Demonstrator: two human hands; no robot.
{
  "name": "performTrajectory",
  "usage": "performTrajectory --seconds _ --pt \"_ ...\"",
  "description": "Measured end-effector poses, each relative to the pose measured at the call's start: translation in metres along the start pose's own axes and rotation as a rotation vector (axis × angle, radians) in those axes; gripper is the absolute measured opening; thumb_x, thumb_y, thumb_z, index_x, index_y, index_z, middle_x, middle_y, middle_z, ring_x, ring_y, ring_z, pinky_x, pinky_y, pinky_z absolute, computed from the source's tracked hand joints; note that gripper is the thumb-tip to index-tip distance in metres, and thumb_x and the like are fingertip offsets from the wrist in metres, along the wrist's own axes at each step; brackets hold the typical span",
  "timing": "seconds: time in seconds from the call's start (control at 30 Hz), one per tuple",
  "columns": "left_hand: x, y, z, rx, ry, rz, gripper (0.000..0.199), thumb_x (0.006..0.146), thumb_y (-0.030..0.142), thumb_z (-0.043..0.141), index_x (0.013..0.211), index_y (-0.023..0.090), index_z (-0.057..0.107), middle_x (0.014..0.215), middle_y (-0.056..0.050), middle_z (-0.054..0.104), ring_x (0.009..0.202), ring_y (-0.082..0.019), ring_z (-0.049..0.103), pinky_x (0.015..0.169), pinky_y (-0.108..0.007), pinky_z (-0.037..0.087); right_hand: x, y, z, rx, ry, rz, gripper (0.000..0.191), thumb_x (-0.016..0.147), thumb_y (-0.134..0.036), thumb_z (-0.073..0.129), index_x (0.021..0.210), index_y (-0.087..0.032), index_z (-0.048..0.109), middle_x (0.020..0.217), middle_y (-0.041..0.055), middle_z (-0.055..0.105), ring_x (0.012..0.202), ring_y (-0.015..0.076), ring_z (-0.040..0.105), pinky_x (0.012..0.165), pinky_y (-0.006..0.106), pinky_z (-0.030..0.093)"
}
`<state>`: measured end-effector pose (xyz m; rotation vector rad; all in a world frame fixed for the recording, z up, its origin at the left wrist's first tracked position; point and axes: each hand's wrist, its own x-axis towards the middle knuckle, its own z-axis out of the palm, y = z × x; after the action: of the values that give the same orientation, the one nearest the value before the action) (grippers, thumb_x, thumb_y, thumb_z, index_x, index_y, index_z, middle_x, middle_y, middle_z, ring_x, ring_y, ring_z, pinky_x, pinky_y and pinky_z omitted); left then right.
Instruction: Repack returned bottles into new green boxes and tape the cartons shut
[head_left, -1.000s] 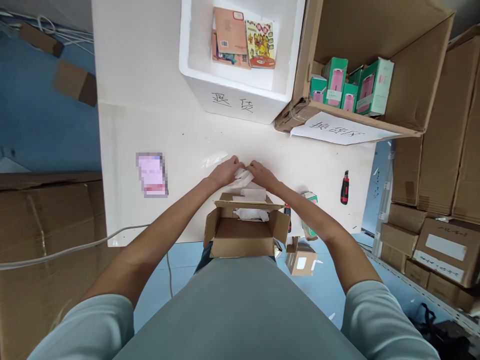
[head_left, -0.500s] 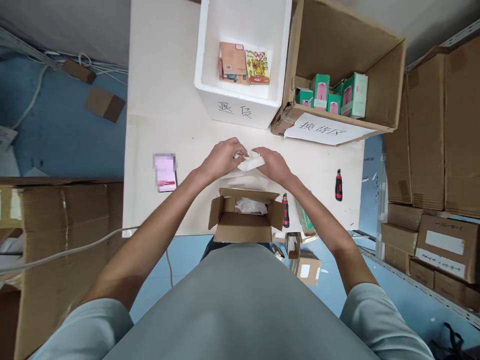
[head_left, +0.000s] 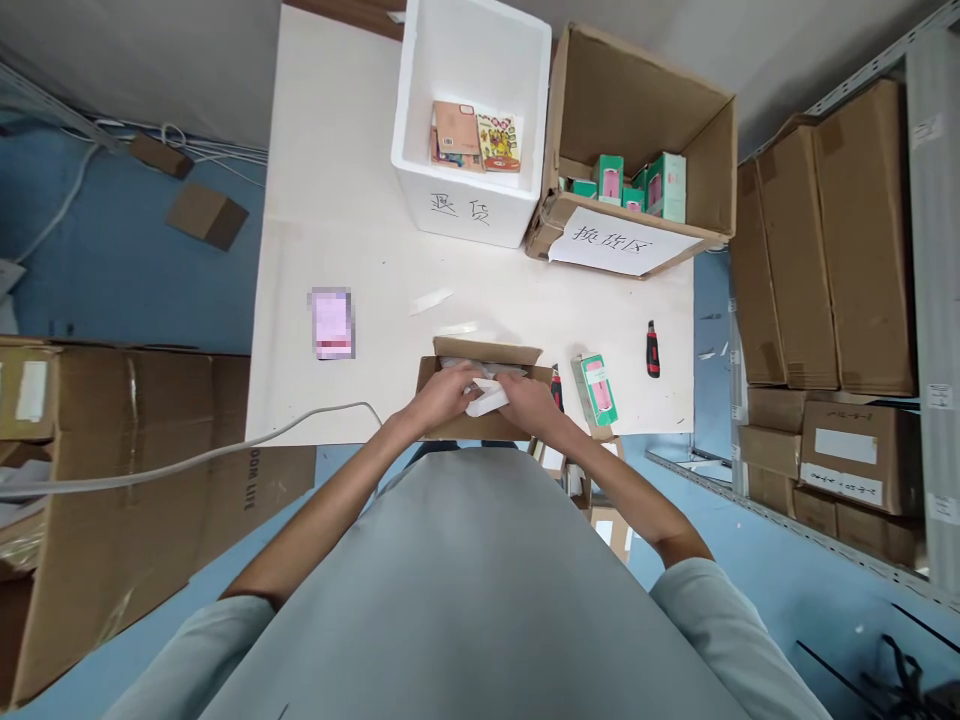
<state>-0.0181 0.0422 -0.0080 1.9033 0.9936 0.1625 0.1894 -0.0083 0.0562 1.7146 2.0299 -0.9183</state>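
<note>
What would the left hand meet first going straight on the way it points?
The left hand would likely meet the white item at its fingertips first, then the right hand; depth is unclear.

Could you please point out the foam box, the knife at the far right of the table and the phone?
Foam box [head_left: 469, 212]: head view, on its front wall.
Knife [head_left: 653, 358]: head view, on its handle.
Phone [head_left: 332, 325]: head view, on its blurred screen.

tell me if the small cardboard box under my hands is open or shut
Open: the cardboard box has its far flap raised, and white packing shows inside.
</note>
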Motion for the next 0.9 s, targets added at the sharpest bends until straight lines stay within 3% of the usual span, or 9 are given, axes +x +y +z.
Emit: performTrajectory --seconds 0.13,0.23,0.3,0.37,0.47,0.57,0.7,0.8,0.9 --pt "0.002 -0.016 0.013 0.058 -0.070 -0.022 0.039 0.098 0.023 0.061 0.129 0.025 0.084 0.136 -0.012 0.078 0.118 -0.033 0.078 0.107 -0.044 0.061 0.008 0.004 0.017 -0.008 0.002 0.023 0.059 0.116 -0.035 0.055 0.172 -0.016 0.049 0.163 0.0218 0.066 0.134 0.0358 0.076 0.105 0.045 0.065" --pt "0.000 -0.018 0.007 0.124 -0.077 -0.040 0.048 0.098 0.024 0.063 0.143 0.027 0.080 0.159 -0.011 0.072 0.131 -0.036 0.077 0.114 -0.047 0.061 0.008 0.008 0.018 0.005 0.038 0.008 0.074 0.110 -0.038 0.071 0.177 -0.018 0.044 0.175 0.0226 0.056 0.143 0.0388 0.072 0.113 0.048 0.063" --pt "-0.003 -0.016 -0.003 0.153 -0.061 -0.056 0.050 0.098 0.022 0.062 0.144 0.029 0.080 0.156 -0.010 0.075 0.130 -0.036 0.078 0.113 -0.047 0.062 0.003 0.011 0.013 0.024 0.047 -0.010 0.074 0.107 -0.035 0.078 0.174 -0.019 0.050 0.174 0.0220 0.058 0.144 0.0396 0.072 0.114 0.048 0.063" --pt "-0.005 -0.011 -0.017 0.148 0.011 -0.082 0.045 0.100 0.024 0.061 0.140 0.030 0.082 0.144 -0.007 0.083 0.121 -0.034 0.081 0.109 -0.046 0.064 -0.002 0.016 0.003 0.073 0.083 -0.020 0.058 0.111 -0.036 0.073 0.166 -0.020 0.061 0.163 0.0194 0.070 0.138 0.0377 0.075 0.110 0.046 0.063" --pt "0.000 -0.009 -0.046 0.121 0.246 -0.145 0.036 0.108 0.036 0.059 0.133 0.030 0.083 0.133 -0.006 0.086 0.106 -0.030 0.084 0.102 -0.043 0.064 0.001 0.032 -0.022 0.164 0.257 -0.010 0.039 0.120 -0.038 0.056 0.152 -0.023 0.071 0.140 0.0135 0.083 0.124 0.0324 0.082 0.102 0.042 0.063" --pt "0.024 -0.023 -0.080 0.120 0.381 -0.198 0.034 0.108 0.041 0.062 0.132 0.026 0.081 0.136 -0.009 0.085 0.100 -0.028 0.083 0.097 -0.040 0.064 0.029 0.061 -0.049 0.226 0.370 0.030 0.033 0.119 -0.035 0.058 0.145 -0.023 0.074 0.129 0.0104 0.087 0.113 0.0290 0.084 0.102 0.040 0.061" --pt "0.084 -0.069 -0.103 0.137 0.151 -0.241 0.060 0.092 0.050 0.085 0.146 0.025 0.073 0.141 -0.012 0.081 0.101 -0.028 0.082 0.095 -0.038 0.062 0.097 0.104 -0.061 0.297 0.149 0.025 0.034 0.108 -0.035 0.080 0.139 -0.021 0.077 0.122 0.0084 0.089 0.113 0.0269 0.084 0.104 0.037 0.059" --pt "0.125 -0.105 -0.092 0.199 -0.124 -0.237 0.086 0.076 0.054 0.096 0.153 0.026 0.069 0.140 -0.012 0.081 0.109 -0.029 0.081 0.092 -0.034 0.060 0.143 0.122 -0.045 0.288 -0.071 -0.016 0.058 0.097 -0.041 0.094 0.147 -0.019 0.073 0.129 0.0110 0.087 0.117 0.0274 0.082 0.101 0.035 0.060" --pt "0.145 -0.128 -0.069 0.300 -0.308 -0.204 0.100 0.070 0.057 0.098 0.159 0.027 0.065 0.143 -0.014 0.077 0.119 -0.033 0.077 0.094 -0.033 0.058 0.170 0.127 -0.017 0.202 -0.142 -0.055 0.092 0.088 -0.043 0.102 0.165 -0.019 0.058 0.141 0.0150 0.081 0.122 0.0304 0.080 0.100 0.035 0.060"
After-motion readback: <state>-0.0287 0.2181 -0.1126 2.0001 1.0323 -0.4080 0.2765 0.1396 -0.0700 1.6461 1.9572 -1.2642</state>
